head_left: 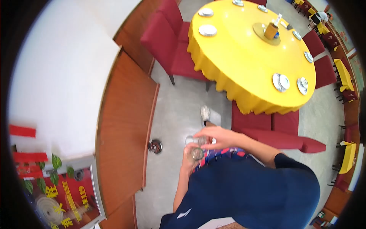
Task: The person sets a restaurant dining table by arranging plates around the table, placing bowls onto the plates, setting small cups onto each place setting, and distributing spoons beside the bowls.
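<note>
My left hand is closed around a clear drinking glass, whose round end faces up toward me. Just above it, my right hand curls over a second clear glass that lies tilted sideways. The two glasses are close together; whether they touch I cannot tell. A small white spot shows by my right fingers, too small to name. Behind my hands, a blue and pink patterned cloth lies against my dark blue shirt.
A round table with a yellow cloth carries several plate settings. Red chairs stand around it. To the left runs a brown wood panel. A dark round object is on the floor. Far right, a person bends over.
</note>
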`<state>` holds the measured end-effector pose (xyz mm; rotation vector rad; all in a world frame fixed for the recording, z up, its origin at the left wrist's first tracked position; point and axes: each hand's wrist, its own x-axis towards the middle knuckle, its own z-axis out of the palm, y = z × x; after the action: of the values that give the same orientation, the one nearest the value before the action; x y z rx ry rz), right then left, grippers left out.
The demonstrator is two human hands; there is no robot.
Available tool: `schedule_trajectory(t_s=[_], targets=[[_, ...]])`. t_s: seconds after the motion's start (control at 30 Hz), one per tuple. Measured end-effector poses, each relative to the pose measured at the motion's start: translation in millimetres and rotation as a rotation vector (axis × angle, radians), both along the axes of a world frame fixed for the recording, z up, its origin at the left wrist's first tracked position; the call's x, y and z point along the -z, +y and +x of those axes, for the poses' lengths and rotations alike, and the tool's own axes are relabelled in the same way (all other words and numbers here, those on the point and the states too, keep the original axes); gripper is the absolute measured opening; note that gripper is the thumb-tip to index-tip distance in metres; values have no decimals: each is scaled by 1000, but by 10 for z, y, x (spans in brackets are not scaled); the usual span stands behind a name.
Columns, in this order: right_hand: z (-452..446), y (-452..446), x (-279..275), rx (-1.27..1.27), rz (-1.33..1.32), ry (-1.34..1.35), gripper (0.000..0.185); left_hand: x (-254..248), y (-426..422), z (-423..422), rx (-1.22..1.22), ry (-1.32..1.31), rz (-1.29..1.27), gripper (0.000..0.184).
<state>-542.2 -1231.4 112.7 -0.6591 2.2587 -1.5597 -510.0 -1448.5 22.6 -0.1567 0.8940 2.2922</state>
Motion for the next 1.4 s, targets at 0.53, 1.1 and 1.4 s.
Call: schedule_trajectory(t_s=[0.53,1.1,1.4], targets=[[-3017,1159,132,269,-3,-70,38,-181,1264,-3393,239,146,-234,26],[-6547,3356,1955,1160,720,-46,51,-226,947,-6209,637,74,-160,61],[-6876,3612,2545,1312,839,-300,50,-283,726,-7026,794,-163,169,36]])
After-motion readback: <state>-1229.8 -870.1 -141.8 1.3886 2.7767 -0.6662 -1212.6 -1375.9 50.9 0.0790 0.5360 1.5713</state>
